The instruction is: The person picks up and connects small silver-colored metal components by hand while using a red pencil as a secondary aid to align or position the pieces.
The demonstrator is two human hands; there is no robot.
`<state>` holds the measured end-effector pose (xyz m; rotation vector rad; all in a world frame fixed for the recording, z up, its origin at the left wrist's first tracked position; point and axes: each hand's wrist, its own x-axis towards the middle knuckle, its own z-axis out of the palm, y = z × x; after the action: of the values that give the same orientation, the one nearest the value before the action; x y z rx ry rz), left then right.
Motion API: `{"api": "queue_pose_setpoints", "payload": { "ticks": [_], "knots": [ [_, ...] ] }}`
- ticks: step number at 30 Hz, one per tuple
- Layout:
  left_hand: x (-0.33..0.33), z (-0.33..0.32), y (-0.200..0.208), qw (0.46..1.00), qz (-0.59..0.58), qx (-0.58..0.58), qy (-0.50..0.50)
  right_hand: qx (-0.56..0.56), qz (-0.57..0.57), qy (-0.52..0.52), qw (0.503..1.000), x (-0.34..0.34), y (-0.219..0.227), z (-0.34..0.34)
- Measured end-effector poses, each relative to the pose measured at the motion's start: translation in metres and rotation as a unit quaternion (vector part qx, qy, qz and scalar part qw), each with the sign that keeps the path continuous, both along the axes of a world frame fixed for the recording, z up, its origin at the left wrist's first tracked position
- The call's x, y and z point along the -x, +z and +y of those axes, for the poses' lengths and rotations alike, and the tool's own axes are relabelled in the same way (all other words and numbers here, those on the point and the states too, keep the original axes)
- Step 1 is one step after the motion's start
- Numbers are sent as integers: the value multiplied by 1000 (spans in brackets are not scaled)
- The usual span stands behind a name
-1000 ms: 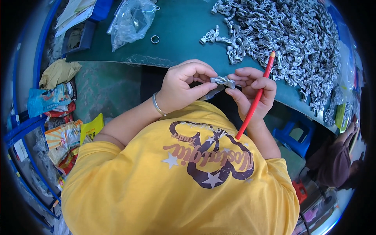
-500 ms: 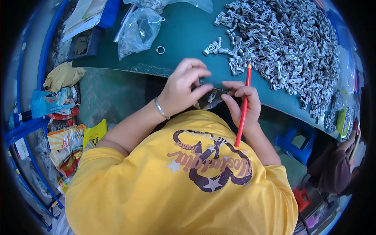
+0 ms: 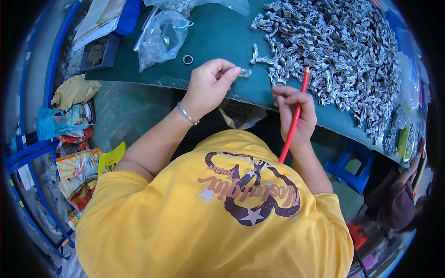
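Note:
Pinched between the thumb and fingertips of my left hand (image 3: 209, 88) is a small grey looped piece (image 3: 245, 72), held just above the table near its front edge. My right hand (image 3: 298, 111), to the right of it, is closed round a long red pencil (image 3: 294, 121), its pale tip pointing up toward the table. A few loose looped pieces (image 3: 261, 59) lie just beyond my hands. Past them spreads a large pile of grey-white looped pieces (image 3: 331, 55). Below the table edge, by my lap, an opened bag (image 3: 241, 116) hangs, its contents too dark to tell.
On the green table (image 3: 218, 34) lie a small ring (image 3: 187, 59) and a clear plastic bag (image 3: 163, 39). Blue bins (image 3: 103, 51) stand at the left. A blue stool (image 3: 351, 167) is under the table's right side, near another person's dark sleeve (image 3: 394, 206).
My left hand has moved from above the bag up over the table and now holds a looped piece. One loose piece has gone from the small group. My right hand shifted slightly right with the pencil.

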<state>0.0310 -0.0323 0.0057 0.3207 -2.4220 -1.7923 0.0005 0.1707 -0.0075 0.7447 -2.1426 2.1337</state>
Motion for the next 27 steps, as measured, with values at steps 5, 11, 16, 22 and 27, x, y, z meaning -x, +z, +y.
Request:
{"api": "queue_pose_setpoints", "payload": {
  "ticks": [5, 11, 16, 22, 27],
  "knots": [
    [-10, 12, 8, 951, -95, -295, -16, 14, -77, 32, 996, 1, 8, -14],
    [-11, 16, 12, 945, -85, -312, -42, 111, -250, 92, 957, -2, 14, -15],
    [-16, 20, 22, 943, -42, -320, -85, 189, -251, 114, 943, -2, 7, -14],
    [-21, 22, 23, 967, 45, -207, -139, 158, -129, 117, 972, 2, -1, -9],
    [-24, 19, 20, 980, 50, -126, -145, 169, -80, 74, 980, -5, 1, -10]
  ]
}}
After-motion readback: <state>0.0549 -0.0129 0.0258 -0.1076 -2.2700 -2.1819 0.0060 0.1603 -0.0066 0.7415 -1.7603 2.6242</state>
